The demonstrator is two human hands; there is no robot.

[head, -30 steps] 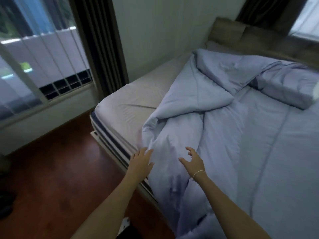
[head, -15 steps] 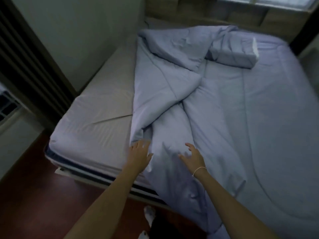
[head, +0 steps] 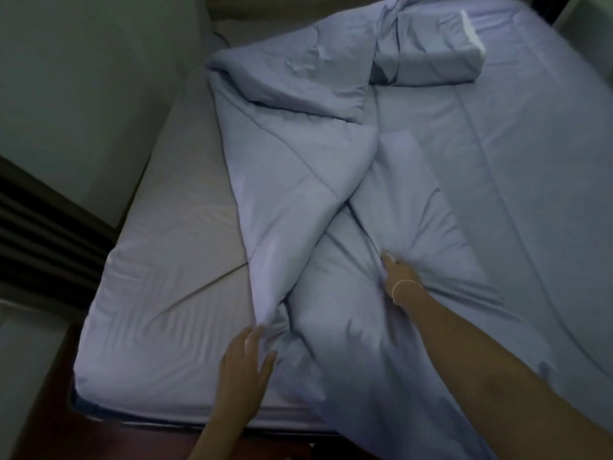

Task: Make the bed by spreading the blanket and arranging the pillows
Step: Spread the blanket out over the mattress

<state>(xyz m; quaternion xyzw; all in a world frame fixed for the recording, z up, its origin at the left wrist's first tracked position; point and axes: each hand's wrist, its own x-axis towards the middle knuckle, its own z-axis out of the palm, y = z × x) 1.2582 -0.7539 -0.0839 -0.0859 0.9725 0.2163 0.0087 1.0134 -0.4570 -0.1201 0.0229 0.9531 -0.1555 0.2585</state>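
A pale blue blanket [head: 298,180] lies bunched and folded over itself down the middle of the bed [head: 159,293], with its lower end hanging over the foot. A blue pillow [head: 428,61] lies at the head, partly under the blanket's folded top. My left hand [head: 247,363] rests flat with fingers spread at the blanket's lower left fold, touching its edge. My right hand [head: 396,272] is pressed into a crease in the blanket further up, its fingers sunk into the cloth. Whether they pinch it is hidden.
The bare grey-blue sheet shows on the bed's left side. A pale wall [head: 83,78] runs close along the left of the bed. Dark curtains [head: 39,234] hang at the left. Reddish floor [head: 49,426] lies below the bed's foot.
The view has swung further over the bed. My right hand has moved forward into a blanket crease. My left hand has slid to the blanket's lower fold.
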